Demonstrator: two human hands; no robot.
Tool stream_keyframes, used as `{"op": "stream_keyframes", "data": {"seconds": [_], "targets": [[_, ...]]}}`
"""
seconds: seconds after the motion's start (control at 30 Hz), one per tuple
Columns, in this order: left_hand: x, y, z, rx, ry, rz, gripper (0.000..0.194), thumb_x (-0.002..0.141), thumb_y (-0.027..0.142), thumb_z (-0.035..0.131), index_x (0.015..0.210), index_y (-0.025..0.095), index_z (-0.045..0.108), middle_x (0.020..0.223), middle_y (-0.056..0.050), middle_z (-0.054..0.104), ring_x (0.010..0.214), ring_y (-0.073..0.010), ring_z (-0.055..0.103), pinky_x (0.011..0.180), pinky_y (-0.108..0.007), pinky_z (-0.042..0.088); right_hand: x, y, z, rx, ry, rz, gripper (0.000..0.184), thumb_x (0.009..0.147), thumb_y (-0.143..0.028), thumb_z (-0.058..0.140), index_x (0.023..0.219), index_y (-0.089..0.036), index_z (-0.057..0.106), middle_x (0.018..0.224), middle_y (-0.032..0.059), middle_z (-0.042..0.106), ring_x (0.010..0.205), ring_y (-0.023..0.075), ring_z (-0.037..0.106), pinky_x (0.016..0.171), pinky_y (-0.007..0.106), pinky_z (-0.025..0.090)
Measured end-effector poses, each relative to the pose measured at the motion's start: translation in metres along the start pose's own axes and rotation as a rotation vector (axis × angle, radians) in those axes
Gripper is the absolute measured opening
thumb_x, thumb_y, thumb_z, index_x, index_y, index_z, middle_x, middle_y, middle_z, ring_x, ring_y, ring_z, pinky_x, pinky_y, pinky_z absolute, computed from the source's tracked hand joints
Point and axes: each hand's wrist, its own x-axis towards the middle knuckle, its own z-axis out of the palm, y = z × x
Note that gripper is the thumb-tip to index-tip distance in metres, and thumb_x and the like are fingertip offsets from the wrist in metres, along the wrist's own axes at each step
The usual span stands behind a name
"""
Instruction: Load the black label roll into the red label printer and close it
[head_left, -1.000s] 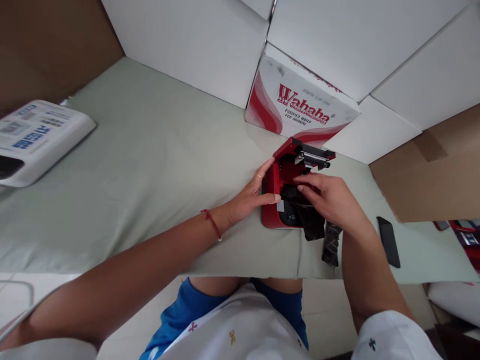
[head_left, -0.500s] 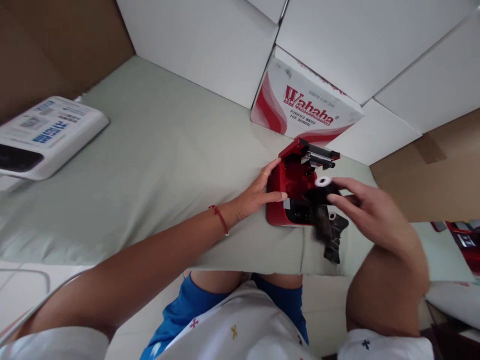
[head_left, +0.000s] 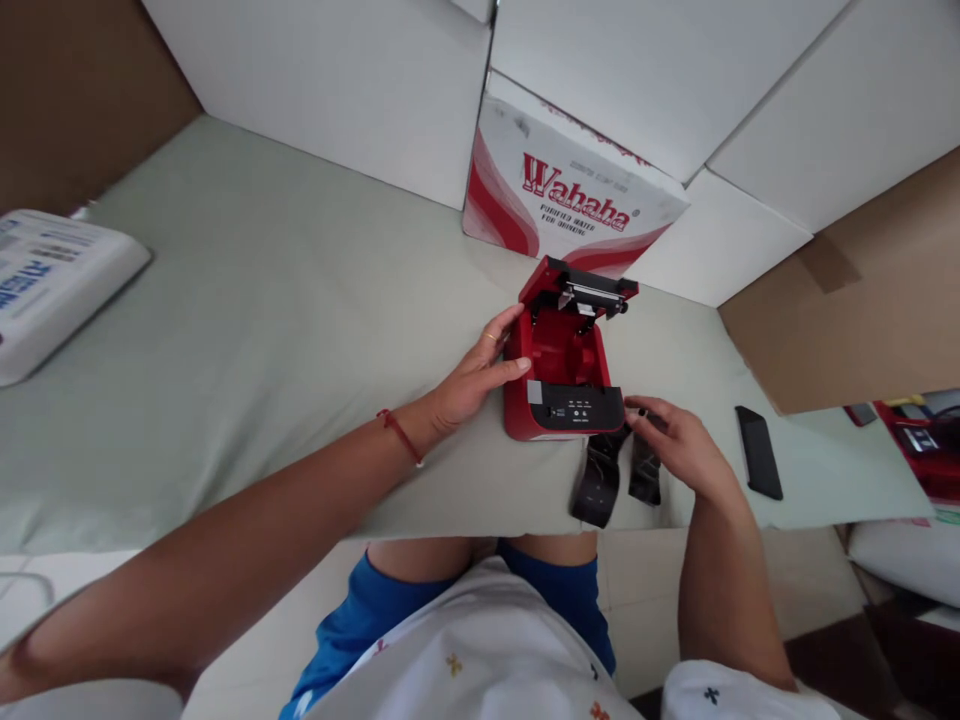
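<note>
A red label printer [head_left: 517, 408] stands on the cloth with its lid [head_left: 592, 285] raised, and its red inner compartment shows no roll. My left hand [head_left: 476, 375] grips the printer's left side, thumb over the rim and fingers along the outer wall. Close to the front right corner, my right hand [head_left: 671, 440] has its fingertips closed at the top of a black label roll, mostly hidden by the fingers. A loose black label strip [head_left: 598, 490] trails down in front of the printer. Another black strip [head_left: 645, 472] hangs just below my right hand.
Behind the printer stands a white and red water carton [head_left: 574, 190] against white boxes [head_left: 600, 70]. A black phone [head_left: 759, 452] lies to the right. At the far left is a white device [head_left: 67, 280] with printed labels. A brown cardboard panel [head_left: 855, 290] borders the right side.
My right hand has lowered the black roll from above the printer to its front right corner. My left hand keeps its grip. The view has shifted, and the phone now shows.
</note>
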Motion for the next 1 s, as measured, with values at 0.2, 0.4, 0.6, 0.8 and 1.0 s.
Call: {"op": "stream_keyframes", "data": {"seconds": [0.2, 0.4, 0.6, 0.8, 1.0], "targets": [[0.001, 0.001, 0.001, -0.032, 0.017, 0.003, 0.087, 0.090, 0.053, 0.078, 0.166, 0.037, 0.039, 0.179, -0.003, 0.038, 0.170, -0.0354, 0.028, 0.142, -0.058, 0.018, 0.000, 0.042, -0.004, -0.101, 0.171, 0.055, 0.043, 0.095, -0.041, 0.059, 0.121, -0.016, 0.081, 0.118, 0.0169, 0.083, 0.095, 0.0269, 0.078, 0.097, 0.048, 0.061], [0.001, -0.002, 0.000, -0.059, 0.012, 0.012, 0.083, 0.092, 0.051, 0.077, 0.164, 0.036, 0.040, 0.178, -0.003, 0.041, 0.167, -0.0347, 0.033, 0.142, -0.058, 0.021, -0.003, 0.032, -0.007, -0.143, 0.036, -0.066, 0.041, 0.090, -0.035, 0.065, 0.125, -0.020, 0.081, 0.122, 0.0144, 0.084, 0.099, 0.0279, 0.081, 0.096, 0.046, 0.065], [0.001, -0.003, -0.001, -0.043, 0.022, 0.007, 0.085, 0.091, 0.054, 0.078, 0.165, 0.035, 0.040, 0.178, -0.005, 0.039, 0.167, -0.0364, 0.033, 0.140, -0.060, 0.024, -0.035, -0.029, -0.088, -0.128, -0.336, -0.390, 0.036, 0.101, -0.045, 0.068, 0.133, -0.033, 0.081, 0.117, 0.0054, 0.087, 0.095, 0.0251, 0.085, 0.083, 0.034, 0.070], [0.002, -0.002, 0.002, -0.077, 0.042, 0.005, 0.083, 0.091, 0.055, 0.079, 0.162, 0.033, 0.043, 0.177, -0.007, 0.040, 0.166, -0.0352, 0.034, 0.140, -0.059, 0.023, -0.013, -0.110, -0.108, -0.120, -0.341, -0.634, 0.040, 0.106, -0.044, 0.062, 0.144, -0.039, 0.074, 0.128, 0.0023, 0.084, 0.107, 0.0259, 0.084, 0.089, 0.035, 0.070], [0.003, -0.004, 0.002, -0.058, 0.032, 0.031, 0.080, 0.094, 0.057, 0.074, 0.163, 0.032, 0.042, 0.177, -0.007, 0.040, 0.164, -0.0344, 0.036, 0.139, -0.056, 0.025, 0.051, -0.149, -0.042, -0.332, -0.276, -0.545, 0.036, 0.101, -0.024, 0.055, 0.131, -0.026, 0.076, 0.121, 0.0053, 0.084, 0.102, 0.0245, 0.079, 0.090, 0.035, 0.061]]}}
